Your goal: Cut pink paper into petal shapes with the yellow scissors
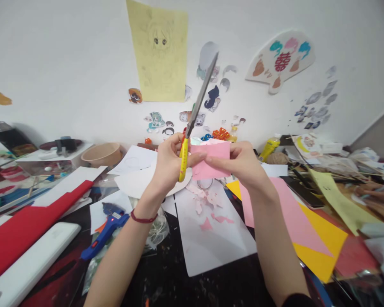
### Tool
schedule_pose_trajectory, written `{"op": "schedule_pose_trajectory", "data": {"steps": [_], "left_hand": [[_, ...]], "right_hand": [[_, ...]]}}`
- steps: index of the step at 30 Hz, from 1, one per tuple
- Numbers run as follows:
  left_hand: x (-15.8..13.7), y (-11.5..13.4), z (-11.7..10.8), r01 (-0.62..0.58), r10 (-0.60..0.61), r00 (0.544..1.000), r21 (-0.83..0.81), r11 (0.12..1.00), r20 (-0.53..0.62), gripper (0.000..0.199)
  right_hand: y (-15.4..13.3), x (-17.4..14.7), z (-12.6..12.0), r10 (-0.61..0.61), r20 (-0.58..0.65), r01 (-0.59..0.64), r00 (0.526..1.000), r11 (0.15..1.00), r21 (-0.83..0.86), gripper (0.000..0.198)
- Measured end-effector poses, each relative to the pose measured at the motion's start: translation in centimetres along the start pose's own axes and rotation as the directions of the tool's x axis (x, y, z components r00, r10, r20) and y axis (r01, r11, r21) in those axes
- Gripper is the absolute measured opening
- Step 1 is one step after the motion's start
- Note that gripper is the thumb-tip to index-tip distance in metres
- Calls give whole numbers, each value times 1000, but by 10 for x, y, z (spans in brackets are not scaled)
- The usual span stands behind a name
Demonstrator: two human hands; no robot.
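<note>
Between my two hands is a small rectangle of pink paper (pixel 219 150), held upright above the desk. My left hand (pixel 167 164) is closed, its thumb pressing the paper's left part. The same hand keeps a pair of scissors (pixel 183 161) with yellow and red handles, the blades pointing up. From the other side, my right hand (pixel 245 164) pinches the paper, its thumb lying across the front. Below them, pink paper scraps (pixel 206 224) and pale pink cut-out pieces lie on a white sheet (pixel 213 253).
Left stand a blue hot glue gun (pixel 105 234), a white oblong case (pixel 41 260), red card (pixel 45 226) and a tan bowl (pixel 101 154). Right are pink and yellow sheets (pixel 323 243), a phone (pixel 304 192) and another person's hand (pixel 379 198). Behind rises a wall with stickers.
</note>
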State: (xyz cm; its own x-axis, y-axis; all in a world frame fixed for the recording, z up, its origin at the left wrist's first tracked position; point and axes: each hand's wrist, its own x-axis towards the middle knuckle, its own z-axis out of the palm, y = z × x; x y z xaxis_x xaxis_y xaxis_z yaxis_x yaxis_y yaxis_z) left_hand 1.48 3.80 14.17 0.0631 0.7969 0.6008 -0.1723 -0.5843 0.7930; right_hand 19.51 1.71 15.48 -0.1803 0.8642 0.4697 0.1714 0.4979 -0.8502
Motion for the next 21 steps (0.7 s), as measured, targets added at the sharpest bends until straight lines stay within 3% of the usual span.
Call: {"op": "schedule_pose_trajectory", "data": {"steps": [3,8,15,21], "left_hand": [[-3,1,3,-77,77,994,10,997,-80,49],[-10,5,7,-145,139,979,-28,989,-149,49],[-16,5,16,-260,270,928,73,963,-255,49],[-18,6,18,-211,218,947,57,976,-234,46]], "right_hand": [[1,1,6,-22,-35,25,999,996,89,29],[1,1,17,-80,-180,110,980,981,162,40],[3,-1,33,-103,-310,169,945,966,195,36],[6,0,44,-157,-425,281,892,927,247,34]]}}
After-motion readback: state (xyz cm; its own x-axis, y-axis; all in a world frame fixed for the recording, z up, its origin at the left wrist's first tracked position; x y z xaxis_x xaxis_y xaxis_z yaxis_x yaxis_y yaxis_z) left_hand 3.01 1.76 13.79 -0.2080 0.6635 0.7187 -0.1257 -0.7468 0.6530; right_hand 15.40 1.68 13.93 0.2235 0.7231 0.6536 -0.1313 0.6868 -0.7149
